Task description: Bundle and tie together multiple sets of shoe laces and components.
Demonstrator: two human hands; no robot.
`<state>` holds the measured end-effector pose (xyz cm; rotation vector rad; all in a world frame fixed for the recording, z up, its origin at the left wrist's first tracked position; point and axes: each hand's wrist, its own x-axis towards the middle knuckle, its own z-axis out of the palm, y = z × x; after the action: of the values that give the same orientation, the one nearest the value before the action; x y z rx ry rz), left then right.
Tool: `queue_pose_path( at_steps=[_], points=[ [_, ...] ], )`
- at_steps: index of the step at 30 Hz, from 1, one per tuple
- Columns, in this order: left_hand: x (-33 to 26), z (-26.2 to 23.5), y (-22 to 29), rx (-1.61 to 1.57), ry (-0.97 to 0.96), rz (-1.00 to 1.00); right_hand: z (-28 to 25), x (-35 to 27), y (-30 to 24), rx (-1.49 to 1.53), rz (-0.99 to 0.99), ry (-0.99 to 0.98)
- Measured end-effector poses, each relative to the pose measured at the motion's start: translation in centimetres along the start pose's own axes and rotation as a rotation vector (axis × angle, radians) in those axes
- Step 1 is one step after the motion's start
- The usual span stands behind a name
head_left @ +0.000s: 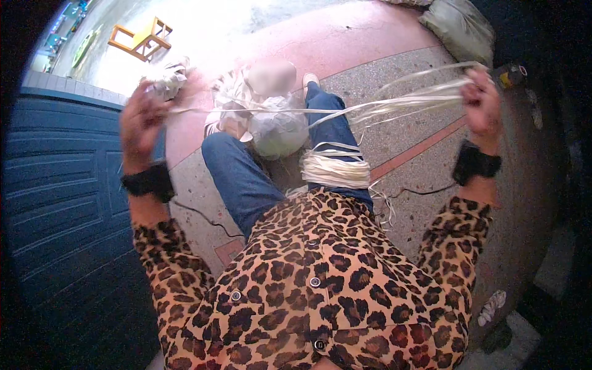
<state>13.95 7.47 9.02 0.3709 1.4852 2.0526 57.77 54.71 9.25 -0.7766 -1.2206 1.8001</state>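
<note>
Left hand point(143, 120) clenched on a crumpled wad point(165, 80), right hand point(482, 105) gripping pale strips point(394, 102) pulled taut between them, coil point(336, 168) wound round right knee.

A leopard-print shirt point(314, 290) with small dark buttons covers the torso, its long sleeves ending below each hand. Black wristbands sit just beneath the left hand point(140, 120) and right hand point(482, 105). Blue jeans point(246, 179) cover the legs.
</note>
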Motion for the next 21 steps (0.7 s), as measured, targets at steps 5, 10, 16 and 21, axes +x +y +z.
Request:
queue_pose_path(
  at_steps=[5, 10, 16, 21],
  points=[
    [-5.9, -18.9, 10.6, -0.037, 0.297, 0.288, -18.5, 3.9, -4.9, 0.355, -0.016, -0.005],
    [-16.7, -33.4, 17.2, 0.087, 0.509, 0.438, -27.5, 5.1, -5.5, 0.363, -0.03, -0.131],
    [-33.8, -39.8, 18.3, 1.021, 0.802, 0.438, -21.7, 4.9, -1.3, 0.163, 0.094, 0.081],
    [-43.7, -40.7, 12.6, 0.409, 1.054, 0.277, -14.6, 6.3, -1.3, 0.07, 0.152, -0.231]
  ],
)
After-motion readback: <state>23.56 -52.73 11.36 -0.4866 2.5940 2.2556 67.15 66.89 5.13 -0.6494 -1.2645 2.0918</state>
